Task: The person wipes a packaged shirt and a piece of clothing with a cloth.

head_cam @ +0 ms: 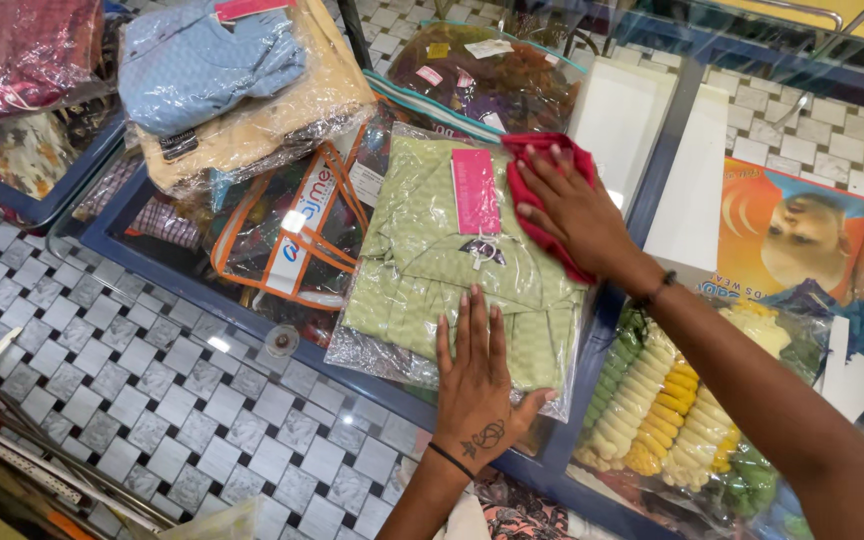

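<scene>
Wiping step: right hand grips a crumpled red cloth on the clear-wrapped green garment pack; left hand lies flat, fingers spread, steadying it at the glass counter's near edge.

You see a blue shirt pack upper left and rolled yellow cloth lower right, well apart.

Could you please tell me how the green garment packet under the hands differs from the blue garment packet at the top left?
The green packet lies flat on the glass counter with both hands on it; the blue packet sits untouched atop a tan packet. The green one carries a pink tag across its middle, the blue one only at its edge. Both are folded clothes in clear plastic.
</scene>
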